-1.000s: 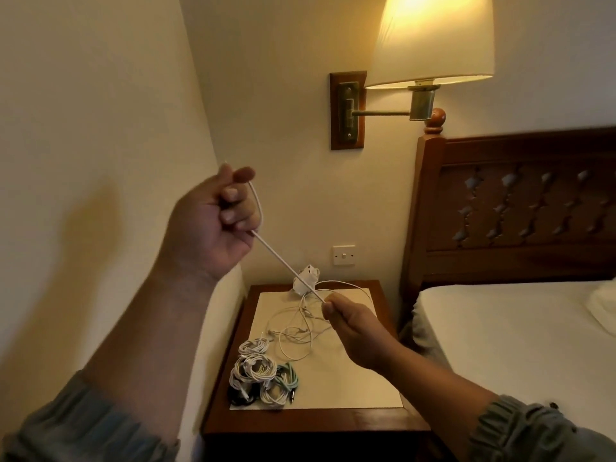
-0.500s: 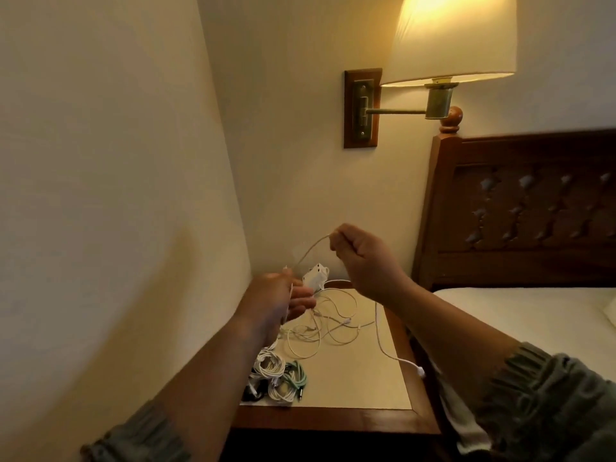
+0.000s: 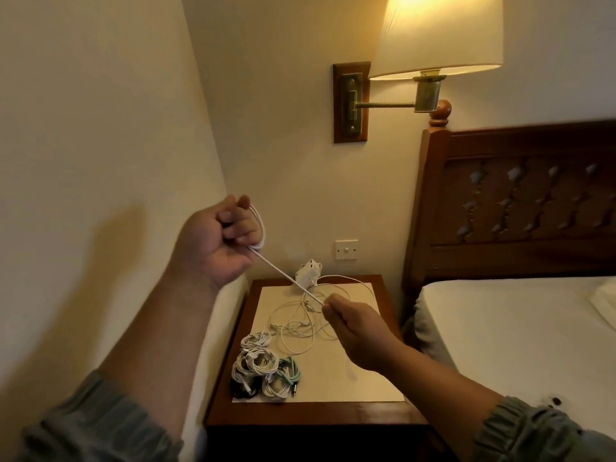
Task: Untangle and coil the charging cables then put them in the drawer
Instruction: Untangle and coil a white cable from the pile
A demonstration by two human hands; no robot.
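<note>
In the head view, the left hand (image 3: 220, 238) is raised in front of the side wall with its fingers curled. A white cable (image 3: 286, 273) is wound in a couple of loops round those fingers, so the grip is closed on the cable. From the loops, one stretch of the cable runs taut and straight. Its long axis slants from upper left down to lower right, to the right hand (image 3: 353, 331). That hand is lower, over the table (image 3: 300, 415), and its grip is a tight pinch on the cable between thumb and curled fingers.

Beyond the pinch the cable drops into a loose tangle of thin white cables (image 3: 300, 325) spread over the cream mat (image 3: 350, 378) on the table top. A white charger block (image 3: 308, 273) sits at the back edge of the table, touching the tangle.

At the front left corner of the mat lie the finished bundles, packed close together: white coils (image 3: 255, 361), a teal coil (image 3: 290, 375) and a black coil (image 3: 241, 390).

A lit wall lamp (image 3: 436, 31) hangs above, and a wall switch (image 3: 346, 250) is set low behind the table. A bed (image 3: 516, 328) with a carved wooden headboard (image 3: 516, 201) stands just beside the table on the right.
</note>
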